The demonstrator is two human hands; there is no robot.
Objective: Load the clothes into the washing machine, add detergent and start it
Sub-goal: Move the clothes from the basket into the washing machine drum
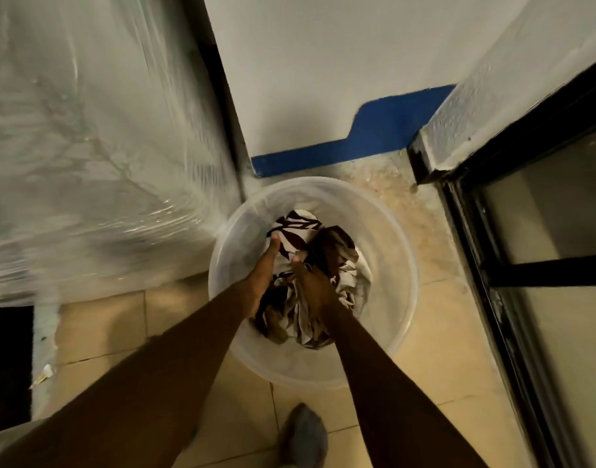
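A round translucent plastic basin [391, 265] stands on the tiled floor below me. Inside lies a bundle of clothes [327, 251], white with dark brown patterns. Both my arms reach down into the basin. My left hand [261, 276] lies on the left side of the bundle, thumb stretched forward along the fabric. My right hand [311, 282] presses into the middle of the bundle, its fingers dug into the cloth. The fingertips of both hands are partly hidden by fabric. A large appliance wrapped in clear plastic film [97, 146] stands at the left.
A white wall with a blue painted base [357, 143] rises behind the basin. A black-framed glass door [533, 265] stands at the right. A grey-slippered foot [303, 434] shows near the bottom edge. A scrap of litter [43, 374] lies on the floor at the left.
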